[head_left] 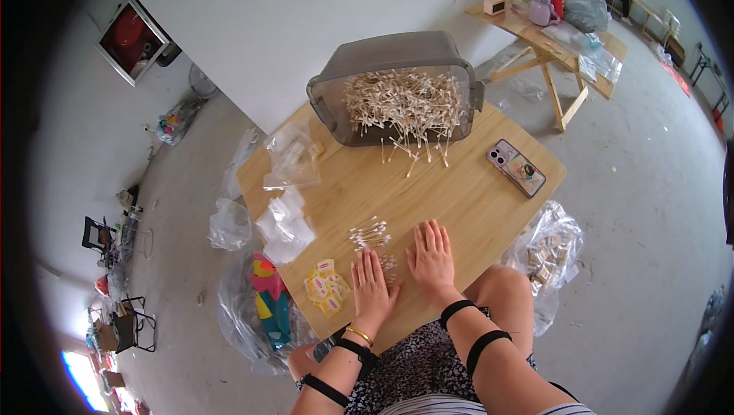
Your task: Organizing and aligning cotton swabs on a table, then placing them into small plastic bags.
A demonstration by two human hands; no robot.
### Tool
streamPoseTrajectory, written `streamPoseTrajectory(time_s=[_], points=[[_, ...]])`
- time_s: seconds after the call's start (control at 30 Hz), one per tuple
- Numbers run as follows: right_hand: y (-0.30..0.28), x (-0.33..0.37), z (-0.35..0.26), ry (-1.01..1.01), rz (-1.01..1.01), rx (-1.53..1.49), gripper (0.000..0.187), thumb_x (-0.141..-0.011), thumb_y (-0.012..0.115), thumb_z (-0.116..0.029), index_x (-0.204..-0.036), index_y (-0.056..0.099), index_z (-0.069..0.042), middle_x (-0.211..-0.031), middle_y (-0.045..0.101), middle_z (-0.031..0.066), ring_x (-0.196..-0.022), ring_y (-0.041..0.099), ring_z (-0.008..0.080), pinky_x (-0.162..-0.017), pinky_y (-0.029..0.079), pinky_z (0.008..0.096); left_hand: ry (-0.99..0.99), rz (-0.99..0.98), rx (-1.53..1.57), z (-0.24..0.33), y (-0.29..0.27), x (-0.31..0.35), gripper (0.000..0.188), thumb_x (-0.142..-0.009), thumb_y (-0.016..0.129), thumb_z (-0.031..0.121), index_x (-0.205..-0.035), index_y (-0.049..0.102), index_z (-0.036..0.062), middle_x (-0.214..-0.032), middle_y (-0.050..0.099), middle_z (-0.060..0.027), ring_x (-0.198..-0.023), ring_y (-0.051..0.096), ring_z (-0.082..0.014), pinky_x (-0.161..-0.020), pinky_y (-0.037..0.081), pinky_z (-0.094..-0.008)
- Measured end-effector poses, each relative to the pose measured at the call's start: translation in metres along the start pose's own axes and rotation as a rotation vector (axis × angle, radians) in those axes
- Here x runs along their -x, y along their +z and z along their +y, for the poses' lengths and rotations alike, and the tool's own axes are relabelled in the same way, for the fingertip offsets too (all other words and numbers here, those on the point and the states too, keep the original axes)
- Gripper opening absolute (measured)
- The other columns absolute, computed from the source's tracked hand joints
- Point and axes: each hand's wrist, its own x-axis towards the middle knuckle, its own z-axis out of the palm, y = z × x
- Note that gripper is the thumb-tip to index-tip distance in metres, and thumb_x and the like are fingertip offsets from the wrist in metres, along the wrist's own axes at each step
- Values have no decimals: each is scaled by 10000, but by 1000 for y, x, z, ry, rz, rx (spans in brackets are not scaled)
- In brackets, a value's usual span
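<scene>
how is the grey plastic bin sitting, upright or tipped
Tipped onto its side: the grey plastic bin has its open mouth facing the person, and cotton swabs spill past its lower rim onto the wooden table.

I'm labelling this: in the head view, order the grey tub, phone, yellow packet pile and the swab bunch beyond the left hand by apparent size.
1. Grey tub
2. Phone and yellow packet pile: too alike to rank
3. Swab bunch
</scene>
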Motion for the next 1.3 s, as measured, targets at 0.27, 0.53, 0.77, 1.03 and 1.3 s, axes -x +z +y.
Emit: streamPoseTrajectory(time_s=[0.27,0.53,0.77,1.03,1.3], points=[[-4,1,-3,4,-12,-3,562,-983,527,-351,-1424,494,-5,-1501,440,184,-1465,326,323,-1239,220,467,33,-8,-53,3,3,14,959,-942,542,534,-1553,162,-100,-1643,136,-278,-1538,97,-424,-1237,61,-580],[-8,-2,-3,10,-7,-19,547,-974,554,-328,-1410,504,-2,-1485,451,184,-1455,338,328,-1235,232,466,29,-90,-177,18,-8,49,998,-937,513,610,-1557,177,-95,-1651,150,-254,-1551,82,-389,-1232,42,-583],[-7,-3,-4,3,13,-12,554,-976,544,-340,-1412,505,0,-1483,460,177,-1460,336,321,-1235,233,467,36,0,-45,4,-6,8,1011,-925,551,583,-1558,158,-99,-1651,136,-260,-1554,73,-376,-1247,26,-552],[-2,1,-2,-9,2,3,569,-984,524,-347,-1425,492,9,-1490,452,185,-1464,333,322,-1235,234,468,46,-29,-48,0,-2,8,1020,-931,526,615,-1561,153,-95,-1650,140,-260,-1552,84,-377,-1252,55,-531],[-12,-3,-7,-4,-32,20,558,-995,512,-336,-1429,485,14,-1499,424,196,-1464,319,327,-1242,217,460,86,-76,-61,4,-11,35,974,-957,470,647,-1567,201,-62,-1657,172,-219,-1556,104,-339,-1250,60,-532]])
